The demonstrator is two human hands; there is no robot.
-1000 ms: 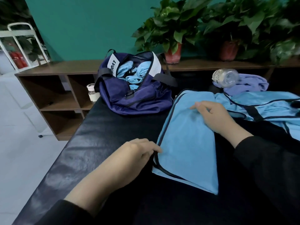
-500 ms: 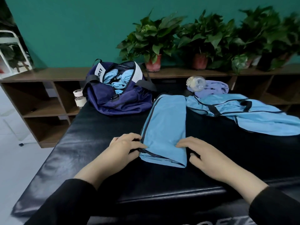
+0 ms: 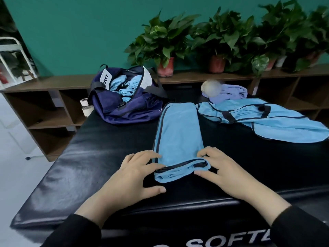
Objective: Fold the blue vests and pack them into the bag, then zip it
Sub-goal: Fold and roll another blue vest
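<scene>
Head view. I see the folded blue vest [image 3: 178, 132] lying as a long strip on the black padded table [image 3: 89, 166], its long axis running straight away from me toward the navy duffel bag [image 3: 124, 106]. The near end sits between my hands and is turned up into a small roll. My left hand [image 3: 137, 175] grips the near left corner, fingers curled over the dark piping; my right hand [image 3: 219, 168] pinches the near right corner. The hands are apart, one at each side of the strip, equally near to it. I judge the coming move to be a roll or fold away from me, along that long axis.

The bag stands open at the far left with blue cloth already inside. A second blue vest [image 3: 267, 120] lies unfolded at the far right, well apart from my hands.

Compared with half a second ago, the near end has been lifted from flat and both hands have closed on it.
</scene>
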